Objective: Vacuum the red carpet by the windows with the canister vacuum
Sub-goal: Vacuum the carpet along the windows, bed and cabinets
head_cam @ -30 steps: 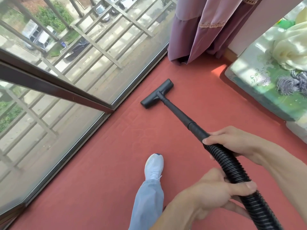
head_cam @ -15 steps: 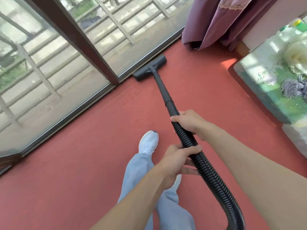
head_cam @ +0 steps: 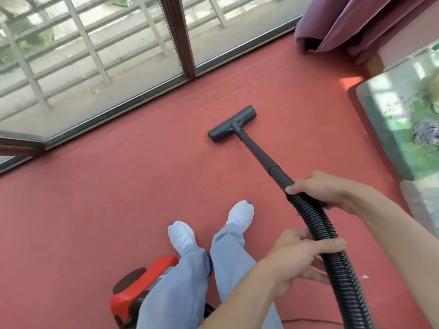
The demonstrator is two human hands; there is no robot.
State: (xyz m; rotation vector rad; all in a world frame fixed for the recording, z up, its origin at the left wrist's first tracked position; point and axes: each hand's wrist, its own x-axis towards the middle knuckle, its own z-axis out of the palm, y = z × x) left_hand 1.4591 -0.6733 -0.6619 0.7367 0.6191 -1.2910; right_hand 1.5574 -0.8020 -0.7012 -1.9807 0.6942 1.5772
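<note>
Gripping the ribbed black hose [head_cam: 342,274]: two hands, both closed round it.
- Right hand [head_cam: 318,189]: fingers [head_cam: 299,186] curled over the hose top, just where it meets the black wand [head_cam: 257,151].
- Left hand [head_cam: 297,260]: lower on the same hose, thumb laid across it, fingers wrapped beneath.
- Wand: slants away from the hands to the floor head [head_cam: 232,123].
- Floor head: flat on the red carpet [head_cam: 114,191], apart from the window frame.
- Canister vacuum [head_cam: 142,287]: red and black, on the carpet at the bottom edge, partly hidden behind pale blue trousers [head_cam: 228,255].
- White shoes [head_cam: 240,216]: two, on the carpet.
- Windows [head_cam: 99,67]: dark-framed, along the carpet's far edge.
- Purple curtain [head_cam: 344,24]: top right.
- Green patterned cover [head_cam: 408,119]: right edge.
</note>
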